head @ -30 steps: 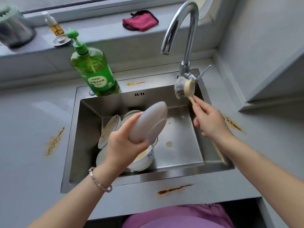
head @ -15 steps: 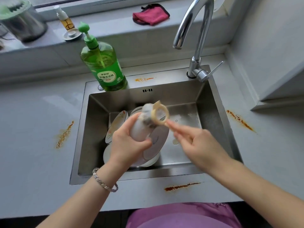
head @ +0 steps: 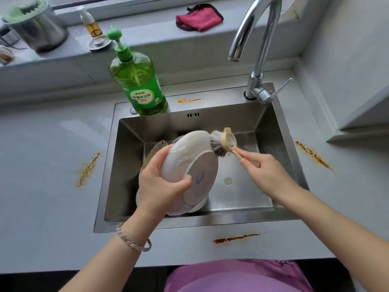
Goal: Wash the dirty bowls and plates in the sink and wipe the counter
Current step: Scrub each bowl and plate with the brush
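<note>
Plate (head: 189, 165): tilted in the air above the sink (head: 189, 225), underside toward the camera, foam across its upper part.
Left grip (head: 160, 182): clasps the plate's left edge, thumb flat on the underside, fingers wrapped behind.
Brush (head: 223, 144): bristles pressed against the plate's upper right edge; pale ring-shaped head and pale handle.
Right grip (head: 267, 171): pinches the brush handle just below the head.
Other dishes (head: 151, 152): stacked in the left part of the sink, below and behind the held plate, mostly hidden.
Tap (head: 259, 39): rises from the sink's back right corner, spout arching over the basin.
Soap bottle (head: 139, 85): green with a pump, upright on the sink's back left rim.
Counter (head: 42, 165): grey, with orange-brown stains left (head: 87, 170), in front (head: 235, 239) and right (head: 311, 154) of the sink.
Bracelet (head: 132, 242): silver, around the left wrist.
Window ledge (head: 147, 32): carries a red cloth (head: 199, 16), a small amber bottle (head: 91, 24) and a metal pot (head: 35, 26).
</note>
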`<state>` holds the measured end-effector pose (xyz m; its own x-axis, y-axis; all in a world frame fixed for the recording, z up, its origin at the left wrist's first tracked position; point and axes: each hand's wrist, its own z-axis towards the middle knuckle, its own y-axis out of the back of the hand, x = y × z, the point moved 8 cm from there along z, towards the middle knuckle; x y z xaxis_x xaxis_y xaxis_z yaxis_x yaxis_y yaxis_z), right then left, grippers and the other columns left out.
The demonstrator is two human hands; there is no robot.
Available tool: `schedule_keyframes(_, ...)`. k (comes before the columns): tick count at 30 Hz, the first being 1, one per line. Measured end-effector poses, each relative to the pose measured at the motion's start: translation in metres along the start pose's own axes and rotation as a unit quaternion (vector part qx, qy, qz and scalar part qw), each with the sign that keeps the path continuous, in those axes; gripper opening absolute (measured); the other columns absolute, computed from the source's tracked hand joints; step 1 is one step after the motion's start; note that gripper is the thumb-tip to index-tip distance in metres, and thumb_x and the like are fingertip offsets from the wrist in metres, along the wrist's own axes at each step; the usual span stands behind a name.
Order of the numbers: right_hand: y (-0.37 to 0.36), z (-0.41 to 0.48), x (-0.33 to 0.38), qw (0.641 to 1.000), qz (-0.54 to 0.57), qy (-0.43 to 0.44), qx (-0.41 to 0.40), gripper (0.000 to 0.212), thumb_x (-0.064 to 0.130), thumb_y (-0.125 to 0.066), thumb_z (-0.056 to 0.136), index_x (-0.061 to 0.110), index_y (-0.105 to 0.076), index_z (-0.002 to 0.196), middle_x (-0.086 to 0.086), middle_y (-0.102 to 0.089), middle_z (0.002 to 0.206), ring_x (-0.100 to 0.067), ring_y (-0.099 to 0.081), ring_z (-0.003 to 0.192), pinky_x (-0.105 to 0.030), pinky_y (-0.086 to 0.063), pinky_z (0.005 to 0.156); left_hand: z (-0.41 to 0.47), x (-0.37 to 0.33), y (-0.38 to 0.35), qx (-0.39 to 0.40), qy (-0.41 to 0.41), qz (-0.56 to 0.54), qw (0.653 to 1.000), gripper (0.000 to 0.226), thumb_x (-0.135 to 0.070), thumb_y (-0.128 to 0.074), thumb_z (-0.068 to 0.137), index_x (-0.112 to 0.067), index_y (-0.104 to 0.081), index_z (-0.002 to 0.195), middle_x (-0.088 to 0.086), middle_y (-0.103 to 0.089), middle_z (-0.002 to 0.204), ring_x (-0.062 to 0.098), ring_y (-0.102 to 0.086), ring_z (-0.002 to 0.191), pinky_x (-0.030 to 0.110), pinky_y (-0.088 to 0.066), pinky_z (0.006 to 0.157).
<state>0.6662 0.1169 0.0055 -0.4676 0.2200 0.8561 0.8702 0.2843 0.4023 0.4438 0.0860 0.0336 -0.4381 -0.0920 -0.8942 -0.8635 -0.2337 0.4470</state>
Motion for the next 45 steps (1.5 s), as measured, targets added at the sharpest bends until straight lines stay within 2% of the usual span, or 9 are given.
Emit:
schedule_keyframes(2,-0.005,-0.004,0.003,1.0,0.02,0.022,0.007,0.035,0.021,-0.046,0.096,0.043,-0.05,0.124,0.031,-0.059,0.091,-0.002,-0.058,0.1,-0.009,-0.035,0.085,0.001,0.0,0.002,-0.015,0.004,-0.006,1.0,0.064,-0.018,-0.082,0.056,-0.034,-0.058,0.113,-0.021,-0.06,0.104,-0.008,-0.057,0.094,0.006,-0.048,0.075)
schedule_keyframes(6,-0.017,-0.011,0.016,0.996,0.032,0.083,0.028,0.038,0.017,-0.049,0.095,0.044,-0.047,0.122,0.036,-0.046,0.045,0.017,-0.051,0.056,-0.006,-0.041,0.071,0.005,0.003,0.003,-0.034,0.02,-0.032,0.999,0.063,-0.005,-0.082,0.061,-0.033,-0.059,0.112,-0.017,-0.062,0.105,-0.004,-0.059,0.093,0.013,-0.052,0.076)
schedule_keyframes(13,-0.001,0.008,-0.053,0.974,0.199,-0.094,-0.049,0.054,0.017,-0.061,0.087,0.038,-0.044,0.134,0.015,-0.049,0.043,-0.005,-0.032,0.04,-0.016,-0.031,0.035,-0.001,0.004,0.007,-0.065,0.04,-0.109,0.991,0.058,-0.028,-0.078,0.052,-0.059,-0.055,0.094,-0.027,-0.061,0.097,0.0,-0.06,0.093,0.015,-0.052,0.071)
schedule_keyframes(21,-0.028,0.014,-0.055,0.933,0.346,-0.093,0.034,0.083,0.025,-0.077,0.06,0.038,-0.043,0.134,-0.007,-0.055,0.076,-0.01,-0.035,0.046,-0.02,-0.031,0.04,-0.007,-0.002,-0.011,0.023,0.017,-0.129,0.991,0.063,-0.035,-0.077,0.049,-0.058,-0.051,0.101,-0.008,-0.055,0.118,0.007,-0.059,0.102,0.017,-0.053,0.072)
schedule_keyframes(26,-0.014,0.012,-0.06,0.959,0.277,-0.054,0.028,0.078,0.02,-0.08,0.062,0.04,-0.047,0.13,0.01,-0.069,0.081,-0.014,-0.055,0.057,-0.019,-0.04,0.044,0.01,0.0,-0.014,0.159,0.047,-0.03,0.986,0.06,-0.019,-0.089,0.056,-0.038,-0.053,0.1,-0.006,-0.066,0.093,0.006,-0.066,0.083,0.018,-0.054,0.059)
schedule_keyframes(32,-0.006,0.014,-0.021,0.989,0.13,0.043,0.058,0.082,0.009,-0.086,0.057,0.056,-0.047,0.112,0.037,-0.057,0.097,0.026,-0.052,0.088,0.003,-0.04,0.061,0.015,-0.004,-0.033,0.264,0.057,0.064,0.961,0.043,-0.029,-0.081,0.047,-0.032,-0.064,0.086,-0.008,-0.069,0.08,0.009,-0.067,0.076,0.03,-0.058,0.068)
schedule_keyframes(37,0.009,0.01,-0.012,0.997,0.049,0.056,-0.004,0.065,0.034,-0.077,0.069,0.057,-0.042,0.119,0.037,-0.049,0.106,0.035,-0.04,0.09,0.001,-0.032,0.07,0.0,0.003,-0.027,0.192,0.072,0.021,0.979,0.044,-0.025,-0.079,0.049,-0.038,-0.062,0.087,-0.019,-0.067,0.083,0.0,-0.064,0.076,0.019,-0.055,0.061)
schedule_keyframes(40,0.024,-0.002,-0.009,0.995,0.056,0.048,-0.07,0.032,0.038,-0.057,0.087,0.06,-0.049,0.108,0.033,-0.059,0.086,0.014,-0.056,0.085,-0.011,-0.044,0.075,-0.002,0.005,-0.015,0.122,0.073,0.017,0.99,0.049,-0.017,-0.084,0.056,-0.042,-0.058,0.09,-0.028,-0.064,0.082,-0.008,-0.061,0.076,0.015,-0.051,0.058)
schedule_keyframes(45,-0.016,-0.037,0.031,0.991,-0.048,0.127,0.009,0.039,0.025,-0.05,0.094,0.056,-0.048,0.117,0.007,-0.072,0.087,-0.009,-0.064,0.074,-0.031,-0.052,0.065,0.001,-0.009,-0.008,0.075,0.005,0.054,0.996,0.056,-0.009,-0.082,0.059,-0.046,-0.054,0.089,-0.024,-0.063,0.08,-0.011,-0.058,0.078,0.005,-0.047,0.062)
